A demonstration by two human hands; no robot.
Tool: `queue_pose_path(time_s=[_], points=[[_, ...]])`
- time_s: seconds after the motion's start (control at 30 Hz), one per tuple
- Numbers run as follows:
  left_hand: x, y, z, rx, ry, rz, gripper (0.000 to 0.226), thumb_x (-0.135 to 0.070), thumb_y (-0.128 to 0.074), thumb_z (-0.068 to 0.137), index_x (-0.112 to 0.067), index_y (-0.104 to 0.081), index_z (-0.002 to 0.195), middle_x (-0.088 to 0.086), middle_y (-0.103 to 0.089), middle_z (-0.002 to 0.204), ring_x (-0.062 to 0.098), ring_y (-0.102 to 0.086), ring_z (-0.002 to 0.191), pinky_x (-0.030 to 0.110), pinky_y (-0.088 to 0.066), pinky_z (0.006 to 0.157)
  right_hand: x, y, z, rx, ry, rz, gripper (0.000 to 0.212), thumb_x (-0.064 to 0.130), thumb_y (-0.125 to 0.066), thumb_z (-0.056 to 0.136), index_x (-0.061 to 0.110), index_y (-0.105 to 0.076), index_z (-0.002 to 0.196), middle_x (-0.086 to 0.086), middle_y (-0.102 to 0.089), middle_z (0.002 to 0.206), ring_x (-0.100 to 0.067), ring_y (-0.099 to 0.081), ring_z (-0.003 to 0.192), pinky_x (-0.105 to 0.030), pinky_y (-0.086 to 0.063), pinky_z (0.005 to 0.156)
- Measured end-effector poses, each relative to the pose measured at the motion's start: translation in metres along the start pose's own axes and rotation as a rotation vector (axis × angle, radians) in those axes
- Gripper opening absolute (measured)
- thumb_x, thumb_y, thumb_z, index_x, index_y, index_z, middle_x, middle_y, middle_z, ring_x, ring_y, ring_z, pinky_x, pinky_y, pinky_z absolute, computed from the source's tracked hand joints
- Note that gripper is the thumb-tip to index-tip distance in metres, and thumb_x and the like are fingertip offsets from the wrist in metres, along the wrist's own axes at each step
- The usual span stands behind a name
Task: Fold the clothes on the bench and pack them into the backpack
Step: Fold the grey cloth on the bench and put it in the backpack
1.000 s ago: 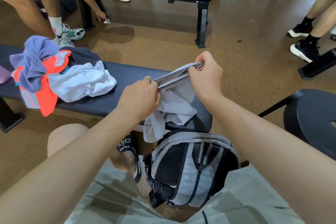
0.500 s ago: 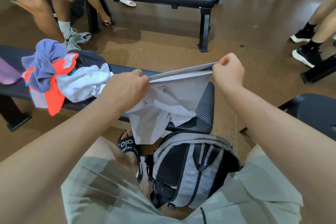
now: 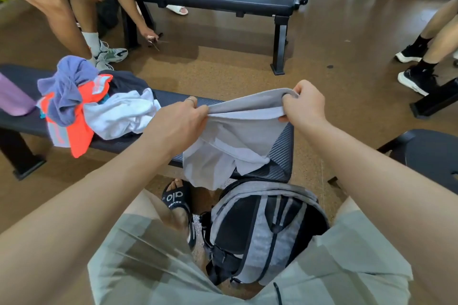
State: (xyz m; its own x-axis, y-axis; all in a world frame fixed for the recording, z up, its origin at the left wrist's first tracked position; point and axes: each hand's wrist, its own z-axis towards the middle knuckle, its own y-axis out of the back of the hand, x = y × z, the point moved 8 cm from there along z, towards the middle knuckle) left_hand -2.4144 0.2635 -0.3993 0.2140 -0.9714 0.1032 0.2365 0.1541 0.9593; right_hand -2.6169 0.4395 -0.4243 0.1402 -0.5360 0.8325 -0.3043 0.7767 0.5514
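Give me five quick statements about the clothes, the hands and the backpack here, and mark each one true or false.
1. Both hands grip the top edge of the grey garment: the left hand at one end, the right hand at the other. True.
2. The grey garment is already folded flat on the bench. False: it hangs unfolded from the hands, over the bench end.
3. A pile of clothes lies on the bench to the left of the hands. True.
4. The backpack sits on top of the bench. False: it stands on the floor between the person's legs.
5. The pile holds only white clothes. False: it also holds orange, purple and dark pieces.
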Motion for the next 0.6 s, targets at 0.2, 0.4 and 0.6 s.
queue_pose_path(time_s=[0.2,0.4,0.6], points=[[0.007,-0.016,-0.016,0.086,0.023,0.029,0.018,-0.016,-0.059,0.097,-0.008,-0.053,0.081,0.008,-0.043,0.071,0.026,-0.036,0.046,0.027,-0.017,0.041,-0.020,0.009,0.003,-0.118,-0.121,0.128,0.021,0.011,-0.042,0.100,0.021,-0.037,0.083,-0.005,-0.052,0.092,-0.032,-0.068,0.086,-0.049,-0.062,0.071],[0.007,0.002,-0.009,-0.034,0.018,-0.036,0.020,-0.023,-0.056,0.099,-0.010,-0.048,0.086,0.007,-0.050,0.077,0.033,-0.053,0.058,0.031,-0.026,0.043,-0.034,0.013,0.007,-0.116,-0.170,0.065,0.015,0.003,-0.048,0.094,0.018,-0.045,0.092,-0.005,-0.053,0.096,-0.031,-0.065,0.095,-0.049,-0.062,0.076],[-0.010,0.015,0.001,-0.028,-0.053,-0.249,0.018,-0.027,-0.054,0.100,-0.019,-0.042,0.090,-0.003,-0.050,0.073,0.030,-0.053,0.067,0.041,-0.043,0.051,-0.030,-0.001,-0.005,0.121,-0.108,-0.452,0.037,0.013,-0.053,0.091,0.017,-0.053,0.127,-0.009,-0.057,0.125,-0.030,-0.055,0.112,-0.042,-0.050,0.086]])
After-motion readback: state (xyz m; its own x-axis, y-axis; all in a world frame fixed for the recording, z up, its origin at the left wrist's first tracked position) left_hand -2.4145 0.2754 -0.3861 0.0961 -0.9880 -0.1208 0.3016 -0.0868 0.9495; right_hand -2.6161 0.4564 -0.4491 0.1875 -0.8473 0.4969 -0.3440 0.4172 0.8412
